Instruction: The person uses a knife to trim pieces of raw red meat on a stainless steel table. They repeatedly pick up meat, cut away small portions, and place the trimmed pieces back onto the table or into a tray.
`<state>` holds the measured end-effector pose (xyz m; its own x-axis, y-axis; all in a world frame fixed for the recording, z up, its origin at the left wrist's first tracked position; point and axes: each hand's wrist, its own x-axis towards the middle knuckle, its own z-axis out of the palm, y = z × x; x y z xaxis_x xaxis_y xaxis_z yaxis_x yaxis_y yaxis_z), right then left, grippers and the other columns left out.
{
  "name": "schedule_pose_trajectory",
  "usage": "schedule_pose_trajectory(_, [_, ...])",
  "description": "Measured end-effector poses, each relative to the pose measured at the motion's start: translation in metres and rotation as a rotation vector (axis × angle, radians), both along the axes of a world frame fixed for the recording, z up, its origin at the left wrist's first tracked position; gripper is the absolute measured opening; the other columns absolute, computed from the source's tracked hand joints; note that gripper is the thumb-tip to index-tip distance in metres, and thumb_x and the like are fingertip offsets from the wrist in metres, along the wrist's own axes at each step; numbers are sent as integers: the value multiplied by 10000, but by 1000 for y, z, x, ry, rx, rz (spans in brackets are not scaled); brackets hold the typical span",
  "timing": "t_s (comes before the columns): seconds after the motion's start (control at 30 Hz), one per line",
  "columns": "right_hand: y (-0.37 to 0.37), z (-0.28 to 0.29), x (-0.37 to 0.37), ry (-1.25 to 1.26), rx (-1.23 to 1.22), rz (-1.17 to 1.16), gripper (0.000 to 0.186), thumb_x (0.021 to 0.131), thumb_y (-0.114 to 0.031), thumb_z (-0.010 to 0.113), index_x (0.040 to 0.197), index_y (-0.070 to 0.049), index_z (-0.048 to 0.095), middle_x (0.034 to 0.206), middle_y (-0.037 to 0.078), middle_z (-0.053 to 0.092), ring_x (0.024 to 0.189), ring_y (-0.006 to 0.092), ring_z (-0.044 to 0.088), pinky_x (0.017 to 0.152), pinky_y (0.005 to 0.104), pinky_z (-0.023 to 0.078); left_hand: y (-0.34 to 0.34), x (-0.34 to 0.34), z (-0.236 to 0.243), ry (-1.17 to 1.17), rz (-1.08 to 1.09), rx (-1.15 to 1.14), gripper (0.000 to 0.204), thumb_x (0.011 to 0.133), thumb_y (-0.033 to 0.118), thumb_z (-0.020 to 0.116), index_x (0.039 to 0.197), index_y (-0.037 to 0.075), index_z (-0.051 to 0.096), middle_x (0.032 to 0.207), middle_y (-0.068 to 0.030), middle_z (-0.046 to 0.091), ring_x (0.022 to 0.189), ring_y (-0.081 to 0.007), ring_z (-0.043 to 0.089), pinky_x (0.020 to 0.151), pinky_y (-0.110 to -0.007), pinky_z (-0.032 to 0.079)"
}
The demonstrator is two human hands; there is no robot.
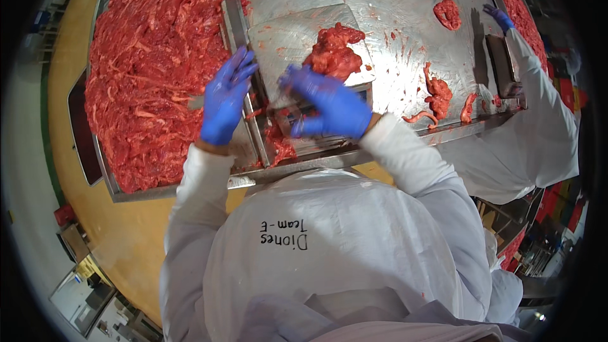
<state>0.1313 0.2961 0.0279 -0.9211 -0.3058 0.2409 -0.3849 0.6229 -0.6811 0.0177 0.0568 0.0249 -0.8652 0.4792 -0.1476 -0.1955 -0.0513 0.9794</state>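
Note:
My left hand (225,98), in a blue glove, lies flat with fingers spread on the steel rim between the meat tray (104,171) and the steel table (405,31). A thin grey sliver shows at its left side. My right hand (329,106), also gloved in blue, curls around a dark part (286,117) at the front of a square steel weighing plate (285,41). A lump of raw red meat (332,54) sits on that plate just beyond my right fingers.
The big tray on the left is heaped with raw red meat strips (152,63). Loose meat pieces (437,95) lie on the table. A co-worker's white sleeve (538,107) and blue-gloved hand (500,18) reach in at the right.

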Motion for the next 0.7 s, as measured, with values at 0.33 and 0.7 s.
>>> schedule_pose_trajectory(0.33, [237,-120,-33,-421,-64,-870,913,790,-543,807,1473,-32,482,1457,215,562,1370,395,521,1153,457,407,-129,-37,-7,317,252,-585,573,933,18,627,1489,8,488,1509,-139,518,1408,-269,471,1184,-386,354])
schedule_pose_trajectory(0.7, [183,-133,-5,-178,438,-778,873,844,-431,758,1526,-12,409,1562,226,441,1494,399,340,1237,516,212,-452,-54,-85,-51,574,-1215,942,836,484,787,1542,0,390,1533,-202,457,1374,-294,477,1128,-393,397])
